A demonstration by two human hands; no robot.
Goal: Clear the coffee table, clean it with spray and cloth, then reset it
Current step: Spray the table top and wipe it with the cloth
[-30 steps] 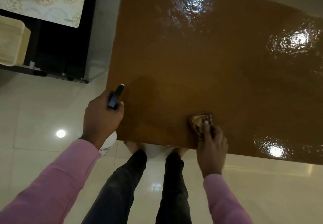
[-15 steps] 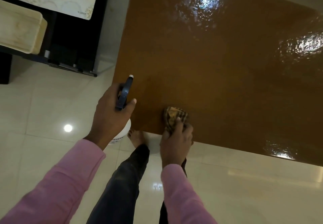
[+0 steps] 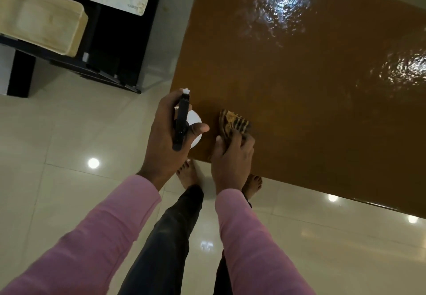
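The left hand is closed in a fist around a spray bottle, thumb pointing to 3 o'clock. The right hand lies just beside it at 3 o'clock, palm down, fingers bent and pressing a cloth. Both arms reach toward 12 o'clock

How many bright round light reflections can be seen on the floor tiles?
3. One light spot lies left of the left hand; two more lie along the near edge of the coffee table. The legs may hide others.
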